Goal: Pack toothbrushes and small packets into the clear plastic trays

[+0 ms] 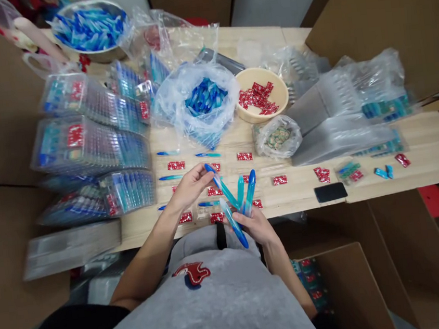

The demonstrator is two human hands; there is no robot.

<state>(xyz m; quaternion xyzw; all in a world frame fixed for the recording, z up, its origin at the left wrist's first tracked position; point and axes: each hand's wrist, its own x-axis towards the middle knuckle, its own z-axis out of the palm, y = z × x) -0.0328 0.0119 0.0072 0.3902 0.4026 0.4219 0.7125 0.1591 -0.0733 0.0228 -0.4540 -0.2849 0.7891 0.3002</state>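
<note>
My left hand (193,185) pinches the upper tip of a slim, tapered blue-and-teal plastic piece (224,189). Its lower end reaches to my right hand (256,224), whose fingers are closed round several more pieces of that kind, fanned out. Among these are a dark-blue-tipped piece (250,188) and a pale-tipped piece (233,223) that slants down toward my shirt. On the table below lie rows of small red printed packets (176,165) and single blue pieces (171,178), some seemingly in clear plastic trays.
A bag of blue pieces (206,96), a cream bowl (243,112) of red packets and a small bag (279,138) stand behind. Filled clear packs (95,141) are stacked left, clear plastic stacks (328,116) right. A phone (330,192) lies near the front edge; open cartons (348,271) stand below.
</note>
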